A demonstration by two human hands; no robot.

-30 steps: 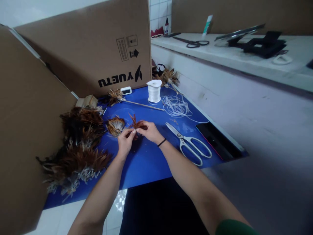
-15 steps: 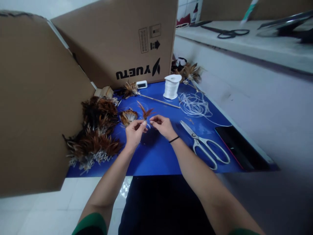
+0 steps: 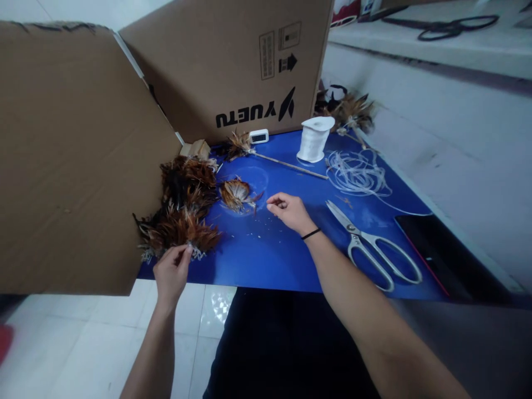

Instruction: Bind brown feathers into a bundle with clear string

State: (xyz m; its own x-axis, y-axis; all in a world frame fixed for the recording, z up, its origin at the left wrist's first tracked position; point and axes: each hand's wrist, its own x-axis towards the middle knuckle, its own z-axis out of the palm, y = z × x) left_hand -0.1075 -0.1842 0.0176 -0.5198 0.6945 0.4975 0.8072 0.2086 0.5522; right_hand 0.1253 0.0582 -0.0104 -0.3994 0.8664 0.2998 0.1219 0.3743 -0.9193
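Note:
At the near edge of a pile of brown and black feathers, my left hand pinches with thumb and forefinger at the pale quill ends, on what looks like a feather. My right hand hovers over the middle of the blue table, fingertips pressed together; whatever is between them is too small to make out. Just left of it lies a fanned bundle of brown and cream feathers, with a thin reddish feather at its right side.
Large silver scissors and a dark phone lie to the right. Farther back are a white spool, a tangle of clear strip and a feather-tipped stick. A tall cardboard box walls the back and left.
My left hand has left the middle and moved left and nearer, to the feather pile. The reddish feathers are out of it. My right hand stays near the middle; the view has shifted.

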